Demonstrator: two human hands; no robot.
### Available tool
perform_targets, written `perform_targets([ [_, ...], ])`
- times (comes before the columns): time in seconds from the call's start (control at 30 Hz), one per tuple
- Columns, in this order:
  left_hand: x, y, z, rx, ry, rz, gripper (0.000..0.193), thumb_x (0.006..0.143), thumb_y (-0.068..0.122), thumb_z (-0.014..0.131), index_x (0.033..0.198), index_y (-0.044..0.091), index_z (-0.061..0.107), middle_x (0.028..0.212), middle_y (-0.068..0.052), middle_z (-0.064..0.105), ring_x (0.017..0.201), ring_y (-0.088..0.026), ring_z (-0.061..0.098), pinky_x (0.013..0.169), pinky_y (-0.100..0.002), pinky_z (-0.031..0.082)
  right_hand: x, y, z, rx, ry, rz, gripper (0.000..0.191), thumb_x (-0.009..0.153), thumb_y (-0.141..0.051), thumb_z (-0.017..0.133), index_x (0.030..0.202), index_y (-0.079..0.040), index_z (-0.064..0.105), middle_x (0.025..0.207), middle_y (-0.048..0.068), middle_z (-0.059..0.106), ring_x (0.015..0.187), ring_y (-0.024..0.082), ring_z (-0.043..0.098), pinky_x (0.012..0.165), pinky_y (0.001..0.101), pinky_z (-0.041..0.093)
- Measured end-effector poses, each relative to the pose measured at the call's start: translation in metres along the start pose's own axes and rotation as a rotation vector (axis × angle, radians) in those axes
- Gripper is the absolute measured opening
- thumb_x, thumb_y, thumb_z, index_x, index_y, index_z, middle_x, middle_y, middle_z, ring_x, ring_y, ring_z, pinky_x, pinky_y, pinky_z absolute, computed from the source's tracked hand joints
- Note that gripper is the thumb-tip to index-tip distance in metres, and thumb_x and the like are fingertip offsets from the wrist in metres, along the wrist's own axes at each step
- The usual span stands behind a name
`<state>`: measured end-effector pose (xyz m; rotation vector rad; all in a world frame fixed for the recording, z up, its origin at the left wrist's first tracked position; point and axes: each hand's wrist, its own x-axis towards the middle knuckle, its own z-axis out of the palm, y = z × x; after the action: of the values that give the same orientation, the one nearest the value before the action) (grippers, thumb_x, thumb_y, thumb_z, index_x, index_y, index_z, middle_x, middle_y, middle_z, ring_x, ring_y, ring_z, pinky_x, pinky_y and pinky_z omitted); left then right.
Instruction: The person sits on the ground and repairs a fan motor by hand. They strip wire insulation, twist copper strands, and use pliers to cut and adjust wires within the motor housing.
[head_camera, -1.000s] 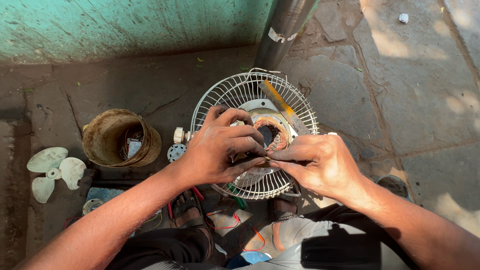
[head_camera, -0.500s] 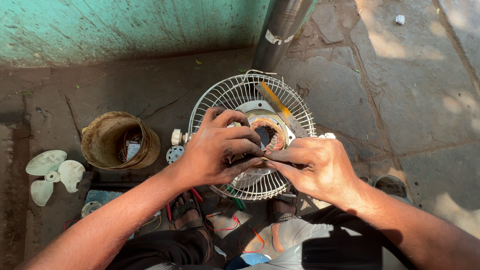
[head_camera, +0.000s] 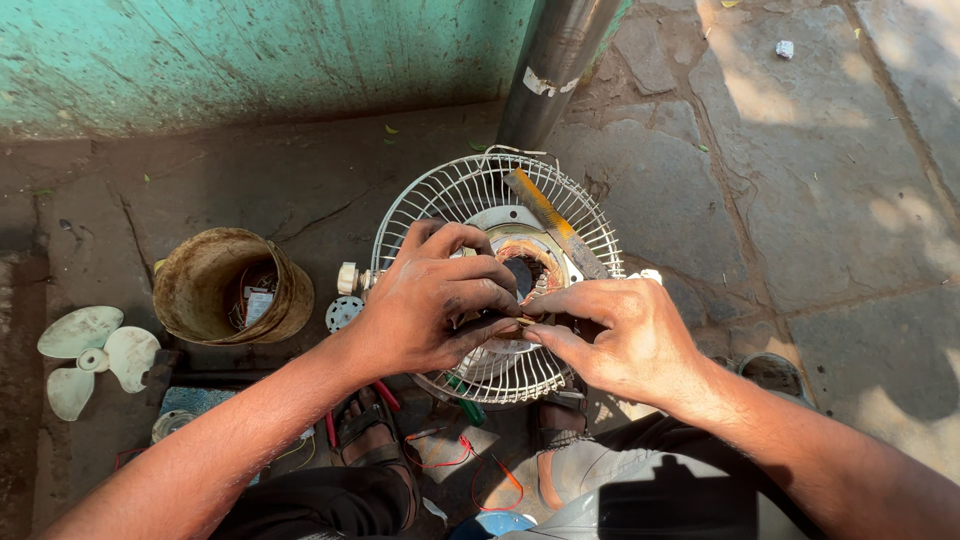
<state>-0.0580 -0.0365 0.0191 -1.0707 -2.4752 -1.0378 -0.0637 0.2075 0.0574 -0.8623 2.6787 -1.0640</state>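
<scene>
Bucket (head_camera: 205, 285) – scraps inside, beside hands (head_camera: 440, 300).

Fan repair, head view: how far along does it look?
Done: the white blade is off and lies on the ground left of the rusty bucket; the motor's copper coil is bare inside the wire guard. In hand: left hand and right hand pinch something small at the motor. Left: blade and any front cover are not mounted.

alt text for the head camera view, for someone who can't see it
Both hands, left hand and right hand, work at the copper-wound motor in a white wire fan guard on stone ground. A rusty tin and white fan blade lie left.
</scene>
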Motion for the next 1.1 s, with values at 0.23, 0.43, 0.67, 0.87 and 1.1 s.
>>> perform_targets([
  [0.23, -0.0014, -0.0005, 0.0011, -0.008, 0.034, 0.006, 0.028, 0.079, 0.031, 0.086, 0.102, 0.017, 0.076, 0.111, 0.005, 0.071, 0.121, -0.027, 0.059, 0.103, -0.048, 0.042, 0.0019, 0.0002, 0.0010, 0.058, 0.016, -0.079, 0.023, 0.078, -0.015, 0.082, 0.100, -0.006, 0.080, 0.085, 0.010, 0.080, 0.071, 0.018, 0.080, 0.061, 0.0283, 0.060],
  [0.43, -0.0027, -0.0008, 0.0008, -0.017, 0.062, 0.020, 0.029, 0.078, 0.031, 0.087, 0.101, 0.018, 0.075, 0.110, 0.005, 0.071, 0.120, -0.027, 0.060, 0.102, -0.048, 0.043, 0.0052, -0.0007, 0.0023, 0.099, -0.049, 0.073, 0.022, 0.077, -0.014, 0.082, 0.098, -0.007, 0.081, 0.079, 0.007, 0.081, 0.064, 0.015, 0.078, 0.057, 0.0273, 0.059],
  [0.67, -0.0033, -0.0035, 0.0005, 0.000, 0.065, 0.066, 0.025, 0.079, 0.027, 0.086, 0.100, 0.018, 0.077, 0.113, 0.005, 0.071, 0.120, -0.028, 0.060, 0.102, -0.048, 0.044, 0.0039, -0.0007, 0.0021, 0.116, 0.023, -0.045, 0.014, 0.078, -0.014, 0.082, 0.091, -0.008, 0.082, 0.082, 0.006, 0.081, 0.068, 0.013, 0.079, 0.060, 0.0262, 0.061],
  [0.87, -0.0042, -0.0045, -0.0035, -0.027, 0.037, 0.061, 0.029, 0.074, 0.027, 0.086, 0.101, 0.019, 0.077, 0.113, 0.003, 0.071, 0.119, -0.029, 0.060, 0.102, -0.049, 0.044, 0.0012, 0.0013, 0.0011, -0.019, 0.021, -0.102, 0.015, 0.077, -0.016, 0.084, 0.090, -0.009, 0.083, 0.078, 0.008, 0.079, 0.065, 0.018, 0.076, 0.055, 0.0294, 0.057],
  [1.1, -0.0029, -0.0041, -0.0044, -0.032, 0.032, 0.063, 0.031, 0.072, 0.023, 0.086, 0.101, 0.018, 0.077, 0.113, 0.003, 0.071, 0.119, -0.028, 0.060, 0.101, -0.047, 0.044, -0.0004, 0.0011, 0.0033, 0.012, 0.073, -0.149, 0.016, 0.079, -0.015, 0.083, 0.093, -0.010, 0.082, 0.079, 0.007, 0.079, 0.065, 0.017, 0.076, 0.056, 0.0287, 0.058],
])
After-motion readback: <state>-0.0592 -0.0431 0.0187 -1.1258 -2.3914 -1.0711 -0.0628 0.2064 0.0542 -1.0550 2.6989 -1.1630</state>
